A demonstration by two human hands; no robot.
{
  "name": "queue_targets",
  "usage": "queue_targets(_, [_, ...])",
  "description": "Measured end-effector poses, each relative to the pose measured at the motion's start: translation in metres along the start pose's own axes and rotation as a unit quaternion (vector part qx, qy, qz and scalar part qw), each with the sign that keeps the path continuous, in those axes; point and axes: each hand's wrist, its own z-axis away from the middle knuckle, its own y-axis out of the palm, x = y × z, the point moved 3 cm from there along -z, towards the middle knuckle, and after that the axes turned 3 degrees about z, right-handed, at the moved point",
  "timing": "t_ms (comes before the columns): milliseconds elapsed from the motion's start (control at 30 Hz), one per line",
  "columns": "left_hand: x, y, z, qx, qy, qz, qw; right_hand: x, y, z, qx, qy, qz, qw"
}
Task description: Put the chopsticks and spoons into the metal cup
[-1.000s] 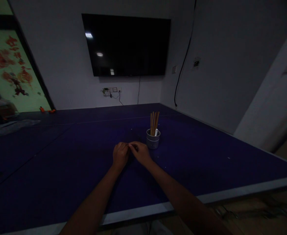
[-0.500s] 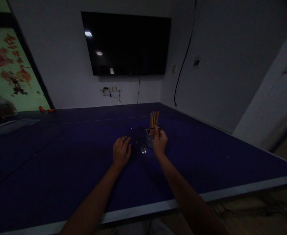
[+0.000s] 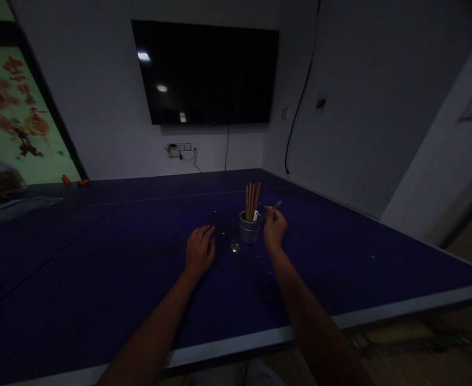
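Note:
My right hand [image 3: 275,227] is closed in a pinch around a thin metal piece of cutlery [image 3: 277,204], just right of a grey metal cup [image 3: 250,231]. Its far end points towards the cup rim; whether it is a spoon or a fork is too dark to tell. Several wooden chopsticks [image 3: 252,201] stand upright in the cup, beside a small bright white piece [image 3: 256,215] at the rim. A metal spoon [image 3: 235,246] lies on the table left of the cup. My left hand [image 3: 199,249] rests there with its fingers loosely apart, holding nothing.
The blue-purple table [image 3: 119,289] has a pale front edge [image 3: 231,343]. Clear plastic [image 3: 19,208] lies at the far left, with small orange objects [image 3: 75,181] at the back. A television [image 3: 207,72] hangs on the wall above sockets [image 3: 186,146].
My right hand has moved right, away from the cup, with the cutlery now slanting up to the right. The cup's front and the white piece have come into view. My left hand stays put.

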Motion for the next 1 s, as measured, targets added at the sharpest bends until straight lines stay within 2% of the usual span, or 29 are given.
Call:
queue_targets(200, [0.000,0.000,0.000,0.005,0.008,0.019,1.000,-0.021,0.009,-0.002,0.043,0.025,0.000,0.999])
queue_targets(333, [-0.001,0.001,-0.001,-0.003,0.023,0.021,1.000,-0.029,0.009,-0.002,0.024,0.047,0.030,0.998])
queue_targets(500, [-0.003,0.002,-0.002,-0.012,0.034,0.026,0.999,-0.011,-0.002,0.004,-0.064,-0.003,0.069,0.996])
queue_targets(567, [-0.004,0.002,-0.002,-0.012,0.036,0.024,0.999,0.002,-0.003,0.011,-0.063,-0.044,0.103,0.992])
queue_targets(633, [-0.003,0.002,-0.002,-0.012,0.036,0.021,0.999,0.014,0.002,0.020,0.001,-0.099,0.141,0.985])
queue_targets(700, [-0.003,0.002,-0.002,-0.009,0.033,0.022,0.999,0.023,0.013,0.031,0.113,-0.163,0.198,0.960])
queue_targets(800, [-0.001,0.003,-0.001,-0.002,0.029,0.021,0.999,0.027,0.033,0.052,0.297,-0.218,0.310,0.876])
queue_targets(900, [-0.001,0.005,-0.001,0.001,0.028,0.018,0.999,0.022,0.044,0.068,0.399,-0.197,0.404,0.799])
queue_targets(1000, [-0.001,0.006,-0.001,0.000,0.027,0.018,0.999,0.016,0.046,0.078,0.421,-0.149,0.456,0.770])
